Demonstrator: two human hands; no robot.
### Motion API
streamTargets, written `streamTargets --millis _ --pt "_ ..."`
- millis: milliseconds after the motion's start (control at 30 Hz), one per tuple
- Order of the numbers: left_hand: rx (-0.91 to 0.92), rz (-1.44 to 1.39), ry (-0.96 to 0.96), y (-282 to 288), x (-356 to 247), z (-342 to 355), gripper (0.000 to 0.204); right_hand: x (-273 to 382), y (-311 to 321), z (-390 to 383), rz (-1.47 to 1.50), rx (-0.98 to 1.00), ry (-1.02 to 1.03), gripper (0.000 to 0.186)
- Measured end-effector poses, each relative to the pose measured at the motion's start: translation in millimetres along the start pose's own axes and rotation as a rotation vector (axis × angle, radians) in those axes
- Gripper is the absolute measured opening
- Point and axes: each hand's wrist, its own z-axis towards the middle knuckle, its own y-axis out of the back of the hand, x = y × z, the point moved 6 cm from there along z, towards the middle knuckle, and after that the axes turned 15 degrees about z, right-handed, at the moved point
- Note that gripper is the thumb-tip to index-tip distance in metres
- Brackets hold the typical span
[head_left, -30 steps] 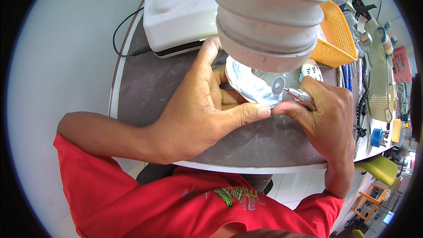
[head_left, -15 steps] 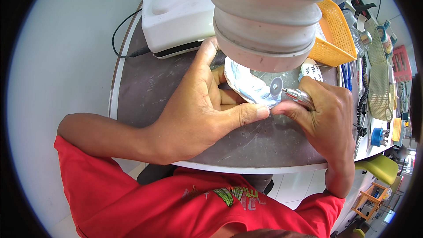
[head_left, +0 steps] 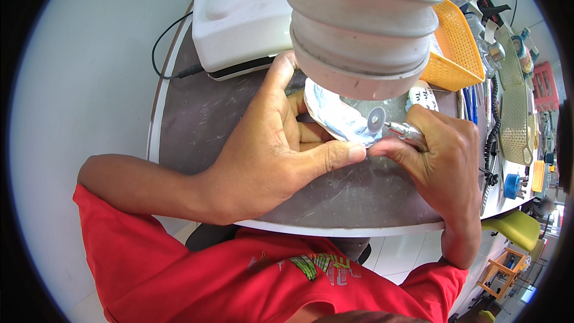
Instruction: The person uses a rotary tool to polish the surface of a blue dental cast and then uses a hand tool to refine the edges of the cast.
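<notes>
My left hand (head_left: pixel 263 149) is closed around the near left side of a curved white-and-pale-blue plaster dental cast (head_left: pixel 333 109), its thumb along the near edge. In my right hand (head_left: pixel 445 152) is a metal rotary handpiece (head_left: pixel 408 134), pointing left. The grey round cutting disc (head_left: pixel 376 120) on its tip is at the cast's right end; whether it touches the plaster I cannot tell. My right thumb tip rests close to my left thumb, beside the cast. Just beyond the right hand lies a white piece with black handwriting (head_left: pixel 423 94).
A wide ribbed white hose (head_left: pixel 362 30) hangs close above the cast. A white machine (head_left: pixel 239 30) stands at the back left of the grey bench (head_left: pixel 197 119), its black cable trailing left. At the right are a yellow basket (head_left: pixel 457 48), a black coiled cord (head_left: pixel 493 119) and a blue holder (head_left: pixel 512 185).
The disc has shifted very slightly nearer and to the right. Both hands keep the same grips.
</notes>
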Motion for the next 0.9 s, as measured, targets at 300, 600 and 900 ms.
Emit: streamTargets --millis 300,600,900 --pt "0.005 -0.056 0.027 0.8 1.4 0.8 0.064 0.3 5.8 0.9 -0.013 -0.086 0.006 0.057" --pt "-0.005 -0.029 0.009 -0.5 -0.4 -0.1 0.064 0.5 3.2 0.1 0.005 -0.049 0.003 0.054" --pt "0.003 -0.053 0.016 -0.8 -1.4 -0.8 0.063 0.5 1.5 0.6 0.012 -0.017 -0.011 0.054"
